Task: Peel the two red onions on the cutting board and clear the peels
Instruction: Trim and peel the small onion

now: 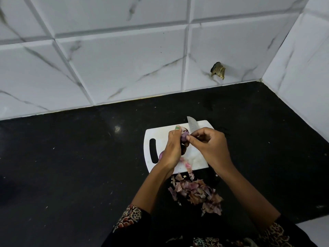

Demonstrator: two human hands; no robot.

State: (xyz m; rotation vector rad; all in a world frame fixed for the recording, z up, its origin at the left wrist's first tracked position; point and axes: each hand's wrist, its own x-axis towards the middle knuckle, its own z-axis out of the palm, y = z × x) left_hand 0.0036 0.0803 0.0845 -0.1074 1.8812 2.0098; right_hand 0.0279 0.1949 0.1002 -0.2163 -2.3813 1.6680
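My left hand grips a red onion above the white cutting board. My right hand holds a knife whose blade points away from me, and its thumb and fingertips pinch at the onion's skin. A second red onion peeks out on the board under my left wrist, mostly hidden. A few pink peel scraps lie on the board's near edge. A heap of dry onion peels sits on the black counter just in front of the board.
The black counter stretches left and right of the board. White marble-look tiled walls meet it behind and at the right corner. A damaged spot marks the back wall.
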